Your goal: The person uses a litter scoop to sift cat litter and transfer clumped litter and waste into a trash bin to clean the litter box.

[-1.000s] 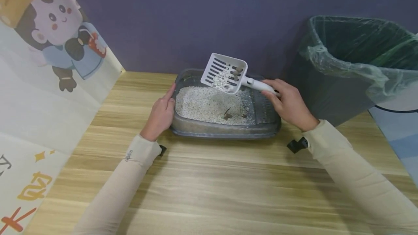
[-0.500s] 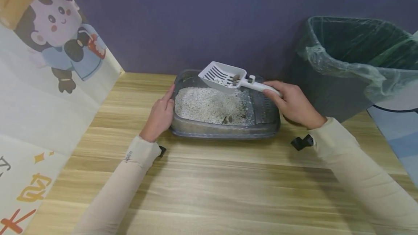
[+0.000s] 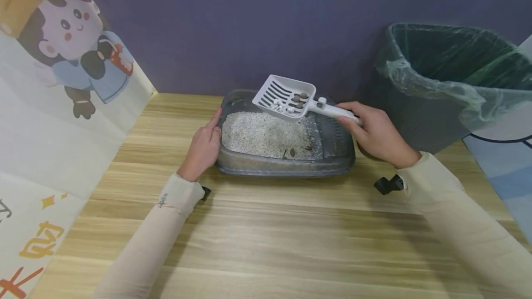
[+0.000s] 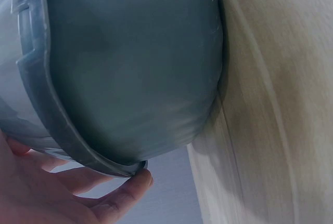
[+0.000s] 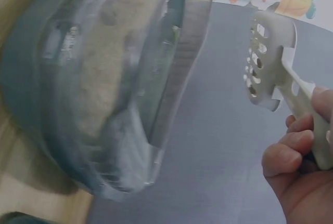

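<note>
A grey litter box (image 3: 287,168) filled with pale litter (image 3: 262,133) stands on the table. At its left end, my left hand (image 3: 204,146) holds the rim, the index finger stretched along it; the left wrist view shows fingertips (image 4: 136,181) at the rim's edge. My right hand (image 3: 377,135) grips the handle of a white slotted litter scoop (image 3: 332,110) above the box. White grains and several brown clumps (image 3: 300,99) lie in the scoop. A few dark bits (image 3: 293,152) rest on the litter near the box's front. The right wrist view shows fingers curled round the scoop handle (image 5: 318,135).
A dark bin (image 3: 411,114) lined with a clear plastic bag (image 3: 440,87) stands to the right of the box. The wood-grain table (image 3: 266,239) meets a purple wall (image 3: 257,26) behind. A printed cartoon panel (image 3: 83,160) rises at the left.
The scoop tilted and levelled again over the box, and holds less loose white litter than before. My right hand has shifted slightly right. My left hand stays on the rim.
</note>
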Tool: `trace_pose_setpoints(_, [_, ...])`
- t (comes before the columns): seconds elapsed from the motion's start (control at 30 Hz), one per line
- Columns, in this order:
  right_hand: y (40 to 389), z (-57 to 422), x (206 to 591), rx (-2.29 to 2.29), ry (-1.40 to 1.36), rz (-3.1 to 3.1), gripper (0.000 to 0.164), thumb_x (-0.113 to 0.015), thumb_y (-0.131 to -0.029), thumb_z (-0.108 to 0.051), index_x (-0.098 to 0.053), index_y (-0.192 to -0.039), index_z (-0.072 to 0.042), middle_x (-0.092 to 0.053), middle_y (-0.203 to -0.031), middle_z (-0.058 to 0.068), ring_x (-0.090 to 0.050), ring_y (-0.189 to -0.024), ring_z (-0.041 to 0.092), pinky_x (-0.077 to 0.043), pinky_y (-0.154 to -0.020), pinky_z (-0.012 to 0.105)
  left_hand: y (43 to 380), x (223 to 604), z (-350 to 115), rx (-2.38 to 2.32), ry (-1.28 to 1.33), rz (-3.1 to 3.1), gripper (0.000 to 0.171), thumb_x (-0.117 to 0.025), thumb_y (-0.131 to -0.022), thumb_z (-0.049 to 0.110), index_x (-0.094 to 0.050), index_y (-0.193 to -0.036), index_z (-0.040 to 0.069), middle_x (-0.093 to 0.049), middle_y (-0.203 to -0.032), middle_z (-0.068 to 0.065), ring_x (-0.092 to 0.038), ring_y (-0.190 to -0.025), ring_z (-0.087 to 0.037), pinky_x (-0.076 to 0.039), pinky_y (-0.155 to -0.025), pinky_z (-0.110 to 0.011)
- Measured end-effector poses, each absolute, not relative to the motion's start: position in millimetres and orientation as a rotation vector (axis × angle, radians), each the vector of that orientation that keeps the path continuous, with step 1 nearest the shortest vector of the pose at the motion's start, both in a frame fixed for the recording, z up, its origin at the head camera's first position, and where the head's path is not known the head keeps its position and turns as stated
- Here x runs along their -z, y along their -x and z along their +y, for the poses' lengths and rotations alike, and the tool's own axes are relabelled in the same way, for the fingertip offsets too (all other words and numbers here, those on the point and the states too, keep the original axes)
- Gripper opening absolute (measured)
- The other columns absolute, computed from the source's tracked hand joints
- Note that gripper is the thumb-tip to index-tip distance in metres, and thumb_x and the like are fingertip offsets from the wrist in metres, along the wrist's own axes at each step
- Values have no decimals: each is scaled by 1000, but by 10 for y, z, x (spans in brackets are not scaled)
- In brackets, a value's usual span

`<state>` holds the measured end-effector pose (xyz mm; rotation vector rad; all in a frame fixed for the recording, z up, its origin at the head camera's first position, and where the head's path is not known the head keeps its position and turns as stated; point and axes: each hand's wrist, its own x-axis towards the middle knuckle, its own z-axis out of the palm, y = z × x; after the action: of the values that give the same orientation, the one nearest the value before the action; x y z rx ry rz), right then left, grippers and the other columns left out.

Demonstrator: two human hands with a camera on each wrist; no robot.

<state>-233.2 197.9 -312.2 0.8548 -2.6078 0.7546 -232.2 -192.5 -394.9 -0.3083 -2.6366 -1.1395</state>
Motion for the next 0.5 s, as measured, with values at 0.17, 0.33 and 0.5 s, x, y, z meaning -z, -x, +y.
trace_pose_setpoints(0.17, [2223,1992,2905,-685,-863,-2565,31,-55,-97,-19,-58,-126,-8,-55,-73,1,-41,-54,14,-32,-51,27,2320,3953,-1920,1126,300,-2641,49,-29,-102,18,-25,-150,10,-37,-47,-4,-33,-37,-19,-38,-42,-36])
trace_pose_setpoints(0.33, [2109,2022,2598,-594,-810,-2543,32,-56,-96,-21,-60,-126,-11,-50,-66,0,-34,-46,14,-27,-46,26,2315,3952,-1920,1124,293,-2643,49,-29,-102,18,-25,-150,12,-37,-48,-4,-33,-38,-19,-38,-41,-36])
trace_pose_setpoints(0.5, [2047,2110,2315,-510,-767,-2522,32,-56,-97,-24,-62,-124,-9,-41,-54,1,-27,-39,15,-23,-43,25,2316,3953,-1924,1119,286,-2639,49,-31,-102,17,-26,-150,12,-37,-48,-4,-33,-38,-20,-38,-41,-37])
